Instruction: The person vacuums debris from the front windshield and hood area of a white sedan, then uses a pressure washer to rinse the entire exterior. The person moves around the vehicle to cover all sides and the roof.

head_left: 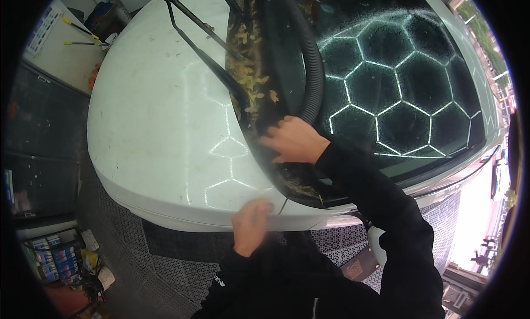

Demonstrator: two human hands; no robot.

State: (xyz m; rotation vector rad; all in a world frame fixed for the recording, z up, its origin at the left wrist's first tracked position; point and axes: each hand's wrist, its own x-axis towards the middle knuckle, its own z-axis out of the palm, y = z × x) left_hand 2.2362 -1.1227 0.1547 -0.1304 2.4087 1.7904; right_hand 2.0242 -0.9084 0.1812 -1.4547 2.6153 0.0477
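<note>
My right hand (296,140) is over the cowl at the base of a car's windshield (389,83). A black ribbed hose (313,77) runs down across the glass into this hand, which is curled over it; the hose's end is hidden. Dry leaves (251,81) and dirt lie along the cowl (265,112), with more debris (300,186) at its near corner. My left hand (250,226), blurred, is beside the near edge of the white hood (165,112). Its fingers are bent, and no object shows in them.
Wiper arms (207,58) stand raised off the glass, over the hood. A side mirror (377,244) juts out below my right forearm. Grated floor tiles (182,273) surround the car. Boxes (62,257) fill a shelf at lower left, near a dark cabinet (45,141).
</note>
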